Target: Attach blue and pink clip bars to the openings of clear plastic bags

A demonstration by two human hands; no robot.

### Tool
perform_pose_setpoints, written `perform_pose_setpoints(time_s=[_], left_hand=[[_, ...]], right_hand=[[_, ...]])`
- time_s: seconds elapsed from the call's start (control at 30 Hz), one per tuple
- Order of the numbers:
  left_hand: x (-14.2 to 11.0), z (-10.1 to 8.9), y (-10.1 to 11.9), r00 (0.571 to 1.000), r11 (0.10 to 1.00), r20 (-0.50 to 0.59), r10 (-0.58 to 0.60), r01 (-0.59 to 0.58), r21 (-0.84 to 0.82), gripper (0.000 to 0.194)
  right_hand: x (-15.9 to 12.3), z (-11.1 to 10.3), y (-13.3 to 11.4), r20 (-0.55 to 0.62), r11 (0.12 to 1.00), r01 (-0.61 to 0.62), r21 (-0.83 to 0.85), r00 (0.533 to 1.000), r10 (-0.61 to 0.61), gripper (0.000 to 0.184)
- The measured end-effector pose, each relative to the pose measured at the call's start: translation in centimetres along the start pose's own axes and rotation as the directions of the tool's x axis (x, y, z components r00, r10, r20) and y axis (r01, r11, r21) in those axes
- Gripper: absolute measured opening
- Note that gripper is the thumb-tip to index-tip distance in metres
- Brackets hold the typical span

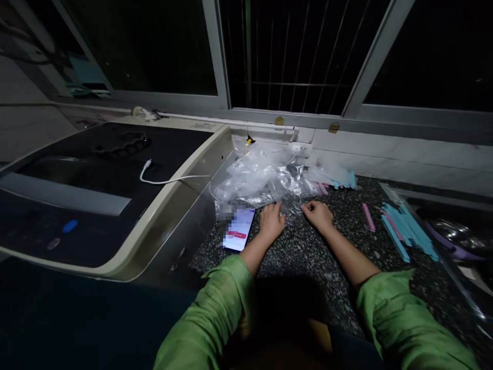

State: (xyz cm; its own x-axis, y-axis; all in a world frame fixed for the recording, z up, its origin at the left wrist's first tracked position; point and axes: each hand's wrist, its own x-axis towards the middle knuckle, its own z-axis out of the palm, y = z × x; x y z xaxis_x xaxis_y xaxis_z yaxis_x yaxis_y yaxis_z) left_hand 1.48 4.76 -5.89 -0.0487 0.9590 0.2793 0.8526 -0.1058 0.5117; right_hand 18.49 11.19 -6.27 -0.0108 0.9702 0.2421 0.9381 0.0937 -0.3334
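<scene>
My left hand [271,224] rests at the near edge of a heap of clear plastic bags [256,172], fingers slightly apart, just right of a lit phone [239,230] lying on the counter. Thumb and forefinger of my right hand [319,216] are pinched together at the edge of a thin clear plastic bag [291,209] that lies between both hands. Its outline is hard to make out in the dim light. Right of my right hand, a single pink strip [368,217] lies apart from a loose pile of light-blue strips [412,231] with some pink among them.
A top-loading washing machine [154,205] stands at left, with a white charging cable [177,179] across its lid. More blue strips [346,180] sit in plastic against the tiled wall. A metal pot [460,234] is at right. Speckled dark counter [296,257] surrounds my hands.
</scene>
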Motion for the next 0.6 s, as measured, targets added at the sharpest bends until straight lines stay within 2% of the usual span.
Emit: perform_pose_setpoints(time_s=[0.13, 0.27, 0.47, 0.6], left_hand=[[0.4, 0.6, -0.6, 0.999, 0.994, -0.031, 0.028, -0.031, -0.107, 0.027], [0.1, 0.8, -0.7, 0.995, 0.981, -0.082, 0.063, -0.077, -0.176, 0.02], [-1.1, 0.9, -0.1, 0.967, 0.941, -0.16, 0.198, -0.233, -0.246, 0.015], [-2.3, 0.7, 0.8, 0.931, 0.89, -0.196, 0.307, -0.354, -0.287, 0.015]], right_hand=[[-0.4, 0.1, -0.6, 0.014, 0.999, 0.037, -0.011, 0.999, -0.037, 0.019], [-0.7, -0.2, -0.3, -0.004, 0.999, 0.046, 0.015, 0.999, -0.046, 0.02], [-1.8, -1.5, 0.8, -0.04, 0.996, 0.045, 0.072, 0.998, -0.042, 0.022], [-2.2, -2.4, 1.7, -0.059, 0.98, 0.012, 0.197, 0.998, 0.0, 0.024]])
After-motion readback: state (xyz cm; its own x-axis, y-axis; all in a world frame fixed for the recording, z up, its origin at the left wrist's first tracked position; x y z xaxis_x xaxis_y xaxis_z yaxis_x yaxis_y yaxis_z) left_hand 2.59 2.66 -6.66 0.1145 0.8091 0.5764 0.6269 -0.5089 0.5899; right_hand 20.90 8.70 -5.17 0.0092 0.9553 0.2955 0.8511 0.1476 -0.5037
